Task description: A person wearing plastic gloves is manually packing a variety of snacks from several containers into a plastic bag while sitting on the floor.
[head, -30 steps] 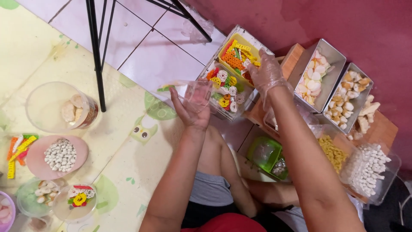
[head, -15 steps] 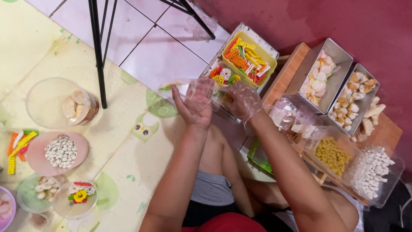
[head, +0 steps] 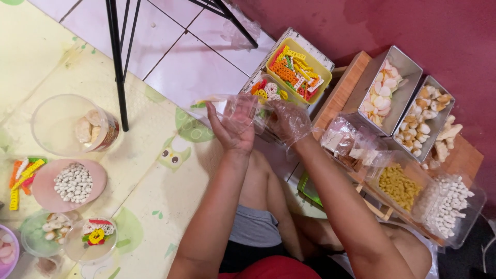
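My left hand (head: 231, 132) holds a small clear plastic bag (head: 235, 109) up by its side, palm toward me. My right hand (head: 288, 123), in a thin clear glove, is at the bag's mouth with its fingers bunched; whether it holds crackers I cannot tell. Just behind both hands stands a clear tub of round multicoloured crackers (head: 268, 93). Beyond it is a yellow tub of coloured stick crackers (head: 295, 70).
Two metal tins hold pale round crackers (head: 383, 93) and beige puffs (head: 423, 120). Clear tubs of yellow curls (head: 395, 183) and white pellets (head: 450, 201) sit at right. Left on the mat: a clear jar (head: 67, 126), a pink plate of white pellets (head: 70, 182), small bowls (head: 93, 240). Black stand legs (head: 118, 57) rise nearby.
My right hand has come back from the yellow tub of stick crackers to the mouth of the bag. My left hand has kept the bag in place.
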